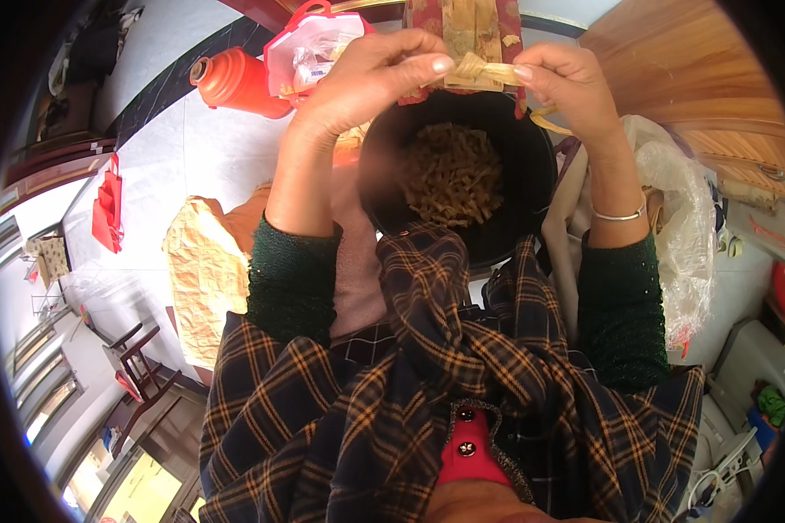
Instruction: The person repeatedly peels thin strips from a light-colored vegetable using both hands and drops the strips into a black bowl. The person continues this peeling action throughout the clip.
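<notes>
A flat, pale-yellow strip [487,69], folded over or knotted at its left part, is stretched between my two hands. My left hand [383,75] pinches the folded end with thumb and fingers. My right hand [568,88] grips the strip farther right, and a loose tail of it curls below those fingers. Under the hands stands a round black tub [383,189], with many small tan folded pieces [454,176] heaped at its bottom. Just beyond the strip lies a wooden board [472,26] on a red patterned cloth [424,16].
To the left, an orange-red vacuum flask [239,82] stands beside a red-and-white bag [281,65] with plastic packaging inside. Crumpled brown paper [203,274] is near my left arm. Clear plastic sheeting [677,216] bulges beside my right arm. Wooden panelling [700,85] rises at far right.
</notes>
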Demonstrator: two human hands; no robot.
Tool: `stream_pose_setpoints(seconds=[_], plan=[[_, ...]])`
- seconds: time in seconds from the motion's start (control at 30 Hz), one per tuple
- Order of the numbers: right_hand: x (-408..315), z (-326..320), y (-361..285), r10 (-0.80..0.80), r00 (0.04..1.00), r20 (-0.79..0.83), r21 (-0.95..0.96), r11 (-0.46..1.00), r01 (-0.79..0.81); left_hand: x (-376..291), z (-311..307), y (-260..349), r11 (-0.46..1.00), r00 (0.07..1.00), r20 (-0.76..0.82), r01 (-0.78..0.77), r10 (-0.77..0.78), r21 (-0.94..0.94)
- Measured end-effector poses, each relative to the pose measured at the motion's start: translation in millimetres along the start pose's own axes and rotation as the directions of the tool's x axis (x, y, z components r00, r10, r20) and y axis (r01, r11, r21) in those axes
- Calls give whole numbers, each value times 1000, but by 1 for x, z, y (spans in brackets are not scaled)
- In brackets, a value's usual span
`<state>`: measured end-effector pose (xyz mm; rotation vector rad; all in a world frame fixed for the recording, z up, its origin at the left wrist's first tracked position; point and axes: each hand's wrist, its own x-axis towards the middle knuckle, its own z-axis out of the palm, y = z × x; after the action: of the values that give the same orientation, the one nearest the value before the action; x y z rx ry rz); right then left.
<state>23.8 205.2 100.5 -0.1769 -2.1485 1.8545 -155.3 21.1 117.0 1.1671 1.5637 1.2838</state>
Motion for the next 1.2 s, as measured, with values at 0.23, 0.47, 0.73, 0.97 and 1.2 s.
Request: stream_pose_setpoints(seconds=[0.23,0.47,0.73,0.97,1.2], plan=[[4,13,11,-105,992,65,-18,994,107,8,30,2,896,986,157,-19,-57,444],[1,4,8,-20,998,64,-117,993,27,11,28,-1,959,967,238,22,-92,283],[11,-9,4,-28,972,-235,-265,963,-37,22,12,-6,850,999,21,27,-45,526],[47,4,27,79,825,-560,-314,901,-300,56,19,-20,661,924,-374,232,79,714],[48,3,40,133,869,-476,-764,427,-483,52,15,-24,541,947,-317,298,-61,787]])
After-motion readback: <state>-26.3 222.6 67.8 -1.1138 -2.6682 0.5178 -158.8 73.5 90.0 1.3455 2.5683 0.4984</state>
